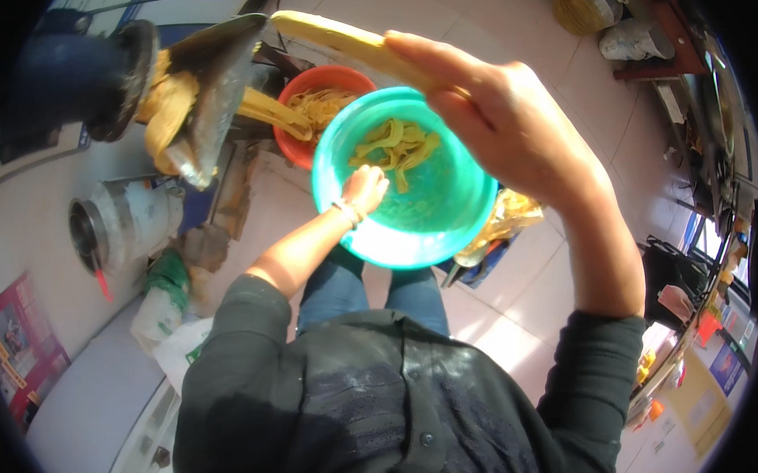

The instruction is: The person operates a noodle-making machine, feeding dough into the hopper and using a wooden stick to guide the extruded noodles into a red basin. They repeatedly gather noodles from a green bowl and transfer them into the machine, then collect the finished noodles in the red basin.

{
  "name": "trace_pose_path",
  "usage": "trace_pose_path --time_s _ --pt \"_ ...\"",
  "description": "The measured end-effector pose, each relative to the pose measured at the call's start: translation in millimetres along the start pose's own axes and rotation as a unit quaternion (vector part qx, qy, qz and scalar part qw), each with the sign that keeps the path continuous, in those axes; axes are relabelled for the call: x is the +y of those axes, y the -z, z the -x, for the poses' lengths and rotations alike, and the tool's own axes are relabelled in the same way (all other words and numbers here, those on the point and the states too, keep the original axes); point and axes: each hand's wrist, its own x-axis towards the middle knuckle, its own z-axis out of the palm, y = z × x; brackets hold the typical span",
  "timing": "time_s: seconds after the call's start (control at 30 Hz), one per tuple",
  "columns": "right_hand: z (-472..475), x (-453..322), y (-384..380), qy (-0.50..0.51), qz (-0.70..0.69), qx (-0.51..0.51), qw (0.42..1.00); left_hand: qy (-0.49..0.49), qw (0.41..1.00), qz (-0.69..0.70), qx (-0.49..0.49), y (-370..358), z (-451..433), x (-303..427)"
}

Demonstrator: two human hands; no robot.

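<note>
My right hand (504, 118) is raised high and grips a long, flat yellow stick (337, 39) between fingers and thumb. The stick's far tip reaches the upper edge of a metal chute (224, 71) on a machine outlet (129, 76). Thick yellow dough-like strips (172, 110) come out there, and one long strip (276, 111) hangs toward a red basin (291, 141). Lower down, my left hand (365, 188) is inside a green plastic basin (439, 239), beside several yellow strips (399, 142). Its fingers are curled, and whether they hold anything is hidden.
Yellow strips also fill part of the red basin behind the green one. To the left stands a metal-rimmed container (129, 225) with a red handle sticking out. A crinkled golden bag (510, 217) lies right of the green basin. Shelving with goods (700, 301) lines the right side.
</note>
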Motion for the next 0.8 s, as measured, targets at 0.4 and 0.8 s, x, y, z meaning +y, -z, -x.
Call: trace_pose_path --time_s 0.4,0.8 --pt "163 137 -57 -0.268 -0.137 0.024 0.953 0.025 0.993 -0.091 0.069 -71 -91 -17" --pt "80 26 0 -0.138 -0.141 -0.043 0.979 -0.062 0.852 0.511 0.092 244 112 187"
